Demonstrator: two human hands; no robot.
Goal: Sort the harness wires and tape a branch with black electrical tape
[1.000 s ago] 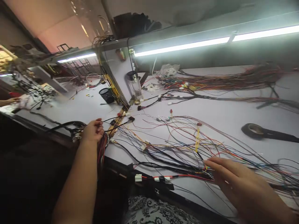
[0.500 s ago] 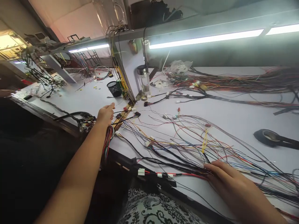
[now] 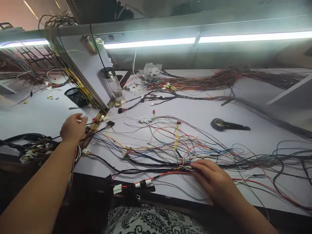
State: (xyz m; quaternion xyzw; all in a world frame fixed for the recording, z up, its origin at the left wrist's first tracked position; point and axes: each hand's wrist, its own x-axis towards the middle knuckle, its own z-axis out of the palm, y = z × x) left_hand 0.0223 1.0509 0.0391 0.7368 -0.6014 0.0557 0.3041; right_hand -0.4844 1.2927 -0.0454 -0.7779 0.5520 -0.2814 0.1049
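My right hand [image 3: 214,177] is closed round the wiring harness [image 3: 156,165], a bundle of black-wrapped branches and loose coloured wires along the front of the table. Its fingertips sit beside a yellow tie on the bundle. My left hand [image 3: 74,128] is stretched to the far left, over the wooden strip. A gap shows between its thumb and forefinger, and nothing is visible in it. Close by lie a red connector [image 3: 94,120] and a black connector [image 3: 110,123] on wire ends. A white connector [image 3: 117,189] with red wires hangs at the front edge.
A glass bottle [image 3: 113,85] and a black mesh cup [image 3: 76,97] stand beside the upright panel [image 3: 85,65]. A roll of black tape [image 3: 219,124] lies on the right. More wire bundles [image 3: 200,85] run along the back. Another harness [image 3: 31,146] lies at the left.
The view has swung right, so the table's things appear farther left. My left hand's thumb and forefinger have parted from their earlier closed pose. My right hand stays on the harness.
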